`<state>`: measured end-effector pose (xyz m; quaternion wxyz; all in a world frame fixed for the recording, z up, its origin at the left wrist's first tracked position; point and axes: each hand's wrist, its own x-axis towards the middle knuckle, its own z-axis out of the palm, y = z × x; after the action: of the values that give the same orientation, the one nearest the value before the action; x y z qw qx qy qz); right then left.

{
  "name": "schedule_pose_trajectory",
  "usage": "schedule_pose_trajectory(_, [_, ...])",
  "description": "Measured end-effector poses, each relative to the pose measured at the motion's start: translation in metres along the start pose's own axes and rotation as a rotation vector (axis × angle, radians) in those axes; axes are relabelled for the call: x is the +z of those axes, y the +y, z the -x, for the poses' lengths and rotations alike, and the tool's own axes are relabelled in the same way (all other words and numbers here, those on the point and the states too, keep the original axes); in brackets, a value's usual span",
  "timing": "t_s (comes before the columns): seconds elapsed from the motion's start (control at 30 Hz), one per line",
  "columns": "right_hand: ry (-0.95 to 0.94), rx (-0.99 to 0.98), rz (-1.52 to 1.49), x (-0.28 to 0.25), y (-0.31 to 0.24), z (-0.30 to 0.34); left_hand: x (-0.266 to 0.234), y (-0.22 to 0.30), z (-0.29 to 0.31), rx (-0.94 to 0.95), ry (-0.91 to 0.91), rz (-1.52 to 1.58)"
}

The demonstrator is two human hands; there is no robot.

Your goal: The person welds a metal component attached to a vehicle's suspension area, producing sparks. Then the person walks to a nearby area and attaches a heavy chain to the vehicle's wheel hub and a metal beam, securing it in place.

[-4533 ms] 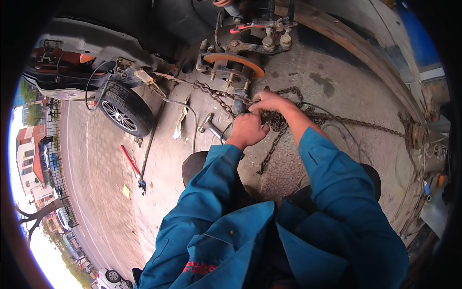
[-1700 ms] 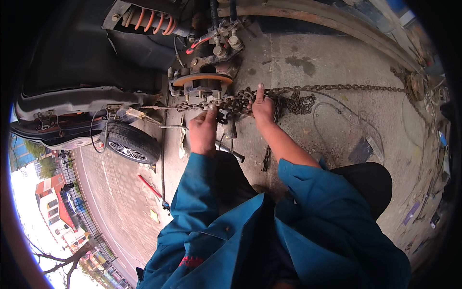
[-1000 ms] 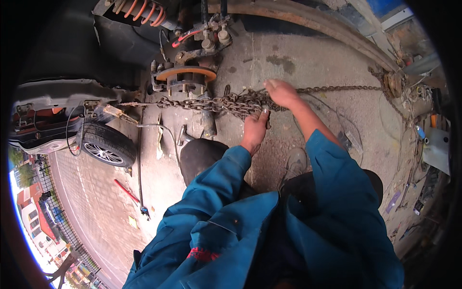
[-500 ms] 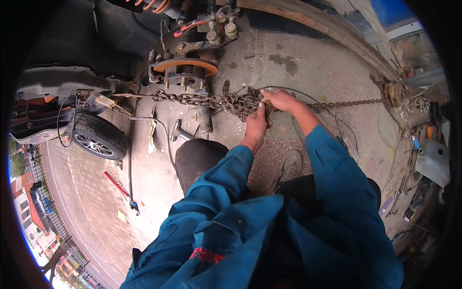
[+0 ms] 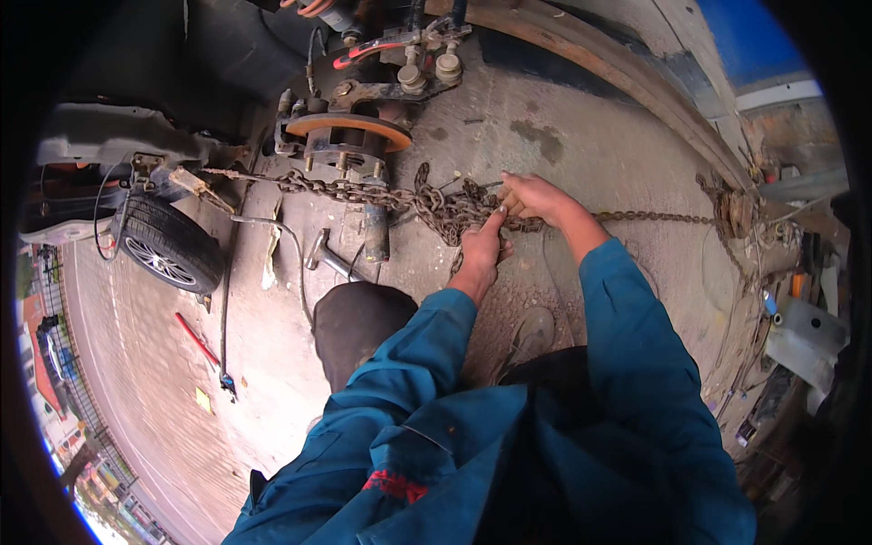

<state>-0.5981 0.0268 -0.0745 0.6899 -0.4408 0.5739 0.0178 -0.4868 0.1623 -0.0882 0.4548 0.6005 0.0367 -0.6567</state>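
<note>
A rusty chain [image 5: 440, 207] runs taut across the scene, bunched into a knotted heap of links at its middle. My left hand [image 5: 480, 257] is closed at the heap's near right side, thumb up against the links. Just right of the heap, my right hand [image 5: 540, 199] has its lower fingers curled at the chain and its index finger raised. The fingers of both hands partly hide the links there. Beyond the chain stands a wheel hub with a rust-coloured brake disc [image 5: 386, 134] and bare studs.
On the ground lie a hammer [image 5: 332, 255] by my knee and a red bar [image 5: 196, 338]. At left a tyre on a spoked rim [image 5: 173, 247] leans under the car body. The chain's right end wraps a rusty anchor [image 5: 734, 214]. A rusty beam [image 5: 590, 64] crosses the far side.
The view has shifted slightly. My right hand's fingers have loosened and its index finger has lifted off the links; my left hand stays at the heap.
</note>
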Motion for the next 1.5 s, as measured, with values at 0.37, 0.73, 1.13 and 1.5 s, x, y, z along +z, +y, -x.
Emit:
schedule_pose_trajectory(0.37, [0.605,-0.95,1.262,-0.003,-0.046,-0.195,-0.013,-0.004,0.017,0.054,0.011,-0.001])
schedule_pose_trajectory(0.73, [0.208,-0.527,0.518,0.004,-0.046,-0.113,0.0,-0.009,0.034,0.13,0.123,0.04])
schedule_pose_trajectory(1.13, [0.175,-0.48,0.137,0.056,-0.003,0.032,0.01,-0.012,0.047,0.106,0.14,0.141])
schedule_pose_trajectory(1.5, [0.34,-0.59,0.34,0.074,0.003,0.046,0.009,-0.021,0.036,0.198,0.107,0.178])
